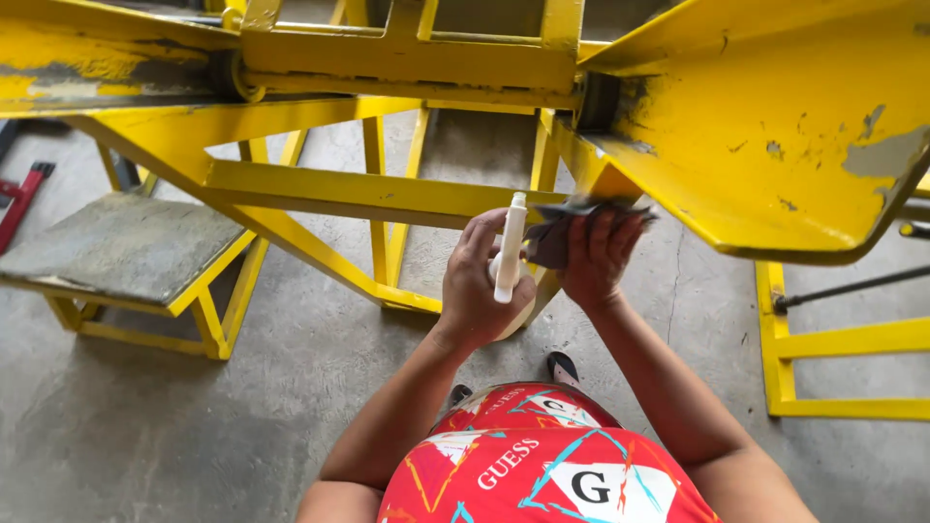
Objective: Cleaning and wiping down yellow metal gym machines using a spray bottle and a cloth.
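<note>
Upright, white spray bottle [510,248] points far, gripped in my left hand [477,286]; right hand [596,254] fingers press dark cloth [562,232] on yellow frame [387,194].

Soft, even daylight fills the scene, bright without harshness. The chipped yellow-painted steel frame [368,194] reads vivid and saturated; its slanted panel at the upper right carries a mild sheen, no hard glare. Shadows are diffuse: a dim patch lies on the grey concrete floor [145,426] beneath the frame's beams, and the recess near the top centre is dark. Focus is sharp across most of the view, paint scratches clearly resolved. The wide lens bends straight beams slightly toward the edges, and the corners look stretched.
</note>
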